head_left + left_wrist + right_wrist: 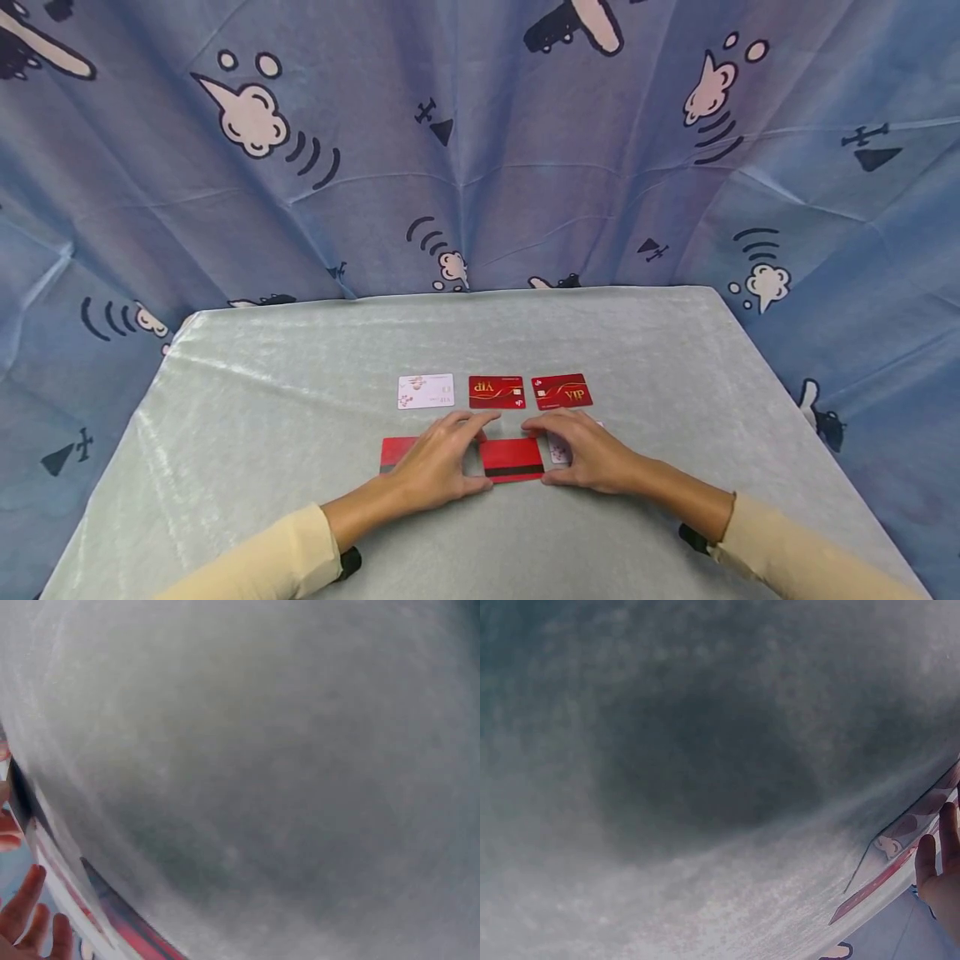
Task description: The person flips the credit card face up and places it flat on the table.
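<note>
A red card with a black stripe (512,452) lies flat on the table between the two hands. My left hand (431,467) is at its left edge, the thumb by the near corner and fingertips by the far one. At the opposite edge my right hand (596,454) curves loosely, its thumb by the near corner and fingers spread beyond the far one. Another red striped card (397,448) is partly hidden behind the left hand. Under the right hand a white patterned card (558,450) shows in part. Both wrist views catch only spread fingers and card edges.
Farther back, a white flowered card (426,392) and two red VIP cards, one in the middle (495,393) and one at right (561,392), form a row. A pale cloth covers the table (300,375). Behind it hangs a blue patterned curtain (510,208).
</note>
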`<move>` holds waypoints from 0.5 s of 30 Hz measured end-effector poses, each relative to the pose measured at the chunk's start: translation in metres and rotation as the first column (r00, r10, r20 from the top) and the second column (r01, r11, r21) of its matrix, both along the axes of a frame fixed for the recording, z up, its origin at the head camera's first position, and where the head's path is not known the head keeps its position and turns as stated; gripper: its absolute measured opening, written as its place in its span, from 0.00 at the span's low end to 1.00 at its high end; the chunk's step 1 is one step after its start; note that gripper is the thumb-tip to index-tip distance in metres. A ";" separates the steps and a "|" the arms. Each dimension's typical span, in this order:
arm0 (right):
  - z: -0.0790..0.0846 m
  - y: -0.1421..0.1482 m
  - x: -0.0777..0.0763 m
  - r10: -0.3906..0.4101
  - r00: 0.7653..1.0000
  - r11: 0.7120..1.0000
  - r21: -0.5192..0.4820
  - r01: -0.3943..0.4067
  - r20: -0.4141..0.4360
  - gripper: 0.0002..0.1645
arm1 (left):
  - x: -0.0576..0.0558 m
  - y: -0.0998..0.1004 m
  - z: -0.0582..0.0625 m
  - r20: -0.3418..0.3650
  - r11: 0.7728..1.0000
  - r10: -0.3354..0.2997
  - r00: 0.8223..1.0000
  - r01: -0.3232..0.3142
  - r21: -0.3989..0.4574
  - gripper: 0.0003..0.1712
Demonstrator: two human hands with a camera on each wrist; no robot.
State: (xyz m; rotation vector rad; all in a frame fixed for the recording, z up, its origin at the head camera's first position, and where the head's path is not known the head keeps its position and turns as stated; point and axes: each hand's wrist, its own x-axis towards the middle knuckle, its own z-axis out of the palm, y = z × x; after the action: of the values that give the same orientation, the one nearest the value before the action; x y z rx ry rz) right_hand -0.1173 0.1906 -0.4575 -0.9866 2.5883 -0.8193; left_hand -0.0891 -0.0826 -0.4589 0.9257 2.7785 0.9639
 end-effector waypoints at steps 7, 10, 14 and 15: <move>0.000 0.000 0.000 -0.010 1.000 1.000 0.001 0.010 0.006 0.43 | -0.001 0.001 0.007 0.020 0.999 0.000 1.000 -0.001 0.035 0.50; 0.001 0.000 0.000 -0.012 1.000 1.000 0.002 0.012 0.011 0.43 | -0.001 0.003 0.009 0.009 0.998 -0.001 1.000 0.001 0.055 0.50; 0.000 0.001 0.000 -0.012 1.000 1.000 0.004 0.012 0.007 0.44 | -0.003 0.005 0.011 -0.024 0.995 -0.010 1.000 0.012 0.097 0.50; 0.000 0.001 0.000 -0.012 1.000 1.000 0.003 0.012 0.006 0.44 | -0.003 0.005 0.011 -0.032 0.994 -0.013 0.999 0.016 0.109 0.50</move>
State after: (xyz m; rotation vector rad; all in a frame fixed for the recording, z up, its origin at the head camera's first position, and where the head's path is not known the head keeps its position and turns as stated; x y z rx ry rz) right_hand -0.1178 0.1915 -0.4579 -0.9669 2.5920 -0.8201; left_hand -0.0920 -0.0773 -0.4476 0.9822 2.7644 1.1191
